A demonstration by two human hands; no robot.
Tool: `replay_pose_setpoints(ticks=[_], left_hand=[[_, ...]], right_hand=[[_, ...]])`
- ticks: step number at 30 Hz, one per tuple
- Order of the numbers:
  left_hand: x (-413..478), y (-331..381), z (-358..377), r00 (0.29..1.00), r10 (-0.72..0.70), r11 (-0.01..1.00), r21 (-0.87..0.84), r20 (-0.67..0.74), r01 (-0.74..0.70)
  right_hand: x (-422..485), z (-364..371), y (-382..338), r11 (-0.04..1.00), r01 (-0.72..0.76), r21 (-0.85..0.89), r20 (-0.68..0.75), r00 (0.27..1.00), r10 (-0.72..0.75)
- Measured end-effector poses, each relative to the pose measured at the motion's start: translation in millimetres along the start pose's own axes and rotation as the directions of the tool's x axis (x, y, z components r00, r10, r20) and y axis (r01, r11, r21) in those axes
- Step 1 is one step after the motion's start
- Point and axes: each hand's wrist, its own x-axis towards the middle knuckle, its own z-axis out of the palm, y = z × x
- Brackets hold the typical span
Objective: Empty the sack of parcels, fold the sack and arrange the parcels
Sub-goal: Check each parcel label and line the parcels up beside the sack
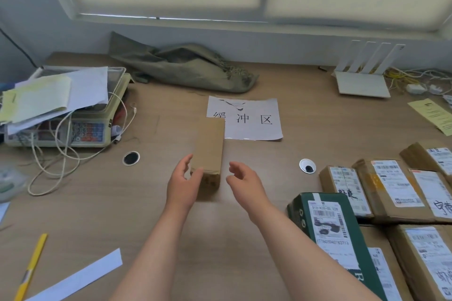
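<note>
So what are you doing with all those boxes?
A person is sorting parcels on a desk. Both hands are open around a plain brown box in the middle: the left hand touches its near corner, the right hand is just beside it. The green sack lies crumpled at the back, not folded. Other labelled parcels sit grouped on the right.

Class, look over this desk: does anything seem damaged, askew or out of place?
Yes. The paper sign is torn at its top edge, and a plain box overlaps its left corner. The sack lies crumpled, unfolded.
</note>
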Motion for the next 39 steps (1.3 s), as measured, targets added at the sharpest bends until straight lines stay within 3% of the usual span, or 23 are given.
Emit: replay_pose_setpoints(ticks=[7, 13, 24, 34, 39], left_hand=[[30.4, -11.8, -2.0, 0.990, -0.125, 0.992, -0.025, 0.059, 0.127], [30.9, -22.5, 4.0, 0.992, -0.059, 0.998, -0.008, 0.111, 0.060], [-17.1, -46.5, 18.3, 0.996, -0.087, 0.973, -0.214, 0.007, 0.086], [-85.9, -28.9, 28.9, 0.995, 0.027, 0.957, -0.284, -0.099, -0.054], [-129.0, -7.9, 38.9, 0.993, 0.093, 0.938, -0.329, -0.067, -0.110]], right_hand=[[18.4, 32.5, -11.8, 0.983, -0.058, 0.174, 0.060, 0.997, 0.049], [21.1, 33.6, -8.0, 0.967, -0.099, 0.236, 0.076, 0.994, 0.083], [-13.1, 14.5, 8.1, 0.949, -0.115, 0.293, 0.049, 0.993, 0.105], [-67.0, -19.0, 8.8, 0.949, -0.049, 0.313, -0.016, 0.998, 0.056], [-101.7, -48.6, 14.3, 0.939, -0.036, 0.343, 0.014, 0.999, 0.034]])
